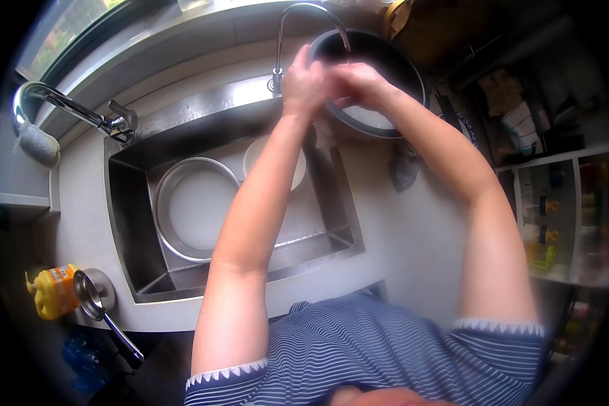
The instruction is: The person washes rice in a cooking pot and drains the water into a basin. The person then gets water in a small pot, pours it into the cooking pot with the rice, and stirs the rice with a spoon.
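Note:
A large dark round pot [409, 71] stands on the counter to the right of the sink, with something pale at its bottom. A thin curved faucet [287, 34] reaches over its left edge. My left hand [303, 84] is raised at the pot's left rim, its fingers partly bent and blurred. Close against it, my right hand [358, 84] hangs over the pot opening below the faucet's tip. The place where the hands meet is smeared, and anything between them cannot be made out.
The steel sink [128, 203] holds a round metal pan [196, 210] and a white round dish [256, 154]. A larger faucet [68, 101] is at left. A yellow bottle [51, 291] and a ladle [91, 298] sit at the lower left. Shelves [548, 162] stand at right.

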Available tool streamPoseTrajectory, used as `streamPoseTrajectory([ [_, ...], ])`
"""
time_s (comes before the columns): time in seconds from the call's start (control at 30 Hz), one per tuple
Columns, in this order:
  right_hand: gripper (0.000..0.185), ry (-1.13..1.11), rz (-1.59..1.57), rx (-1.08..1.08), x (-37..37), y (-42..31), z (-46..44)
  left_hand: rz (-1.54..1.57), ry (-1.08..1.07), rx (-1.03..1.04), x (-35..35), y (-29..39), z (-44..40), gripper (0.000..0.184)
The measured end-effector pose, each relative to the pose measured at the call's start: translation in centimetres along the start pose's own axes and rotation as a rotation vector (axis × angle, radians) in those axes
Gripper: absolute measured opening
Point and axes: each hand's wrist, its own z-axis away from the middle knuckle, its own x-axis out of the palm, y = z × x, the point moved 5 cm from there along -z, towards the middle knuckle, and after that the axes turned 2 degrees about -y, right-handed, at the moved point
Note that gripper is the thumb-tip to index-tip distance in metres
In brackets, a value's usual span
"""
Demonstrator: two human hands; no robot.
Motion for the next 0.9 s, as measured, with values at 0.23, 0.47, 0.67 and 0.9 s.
streamPoseTrajectory([
  [0.23, 0.032, -0.094, 1.319, -0.191, -0.2, 3.2, -4.2, 0.031, -0.013, -0.016, 0.2, -0.1, -0.3, 0.043],
  [0.47, 0.032, 0.006, 1.411, -0.240, 0.3, 2.0, -2.3, 0.016, -0.002, 0.012, 0.1, -0.4, -0.3, 0.043],
  [0.67, 0.017, 0.064, 0.249, -0.114, -0.6, 0.2, -0.9, 0.021, -0.019, 0.005, 0.1, -0.4, -0.3, 0.043],
  [0.9, 0.021, 0.054, -0.267, -0.056, -0.5, 0.2, -2.6, 0.021, 0.005, 0.001, -0.1, -0.3, -0.2, 0.044],
])
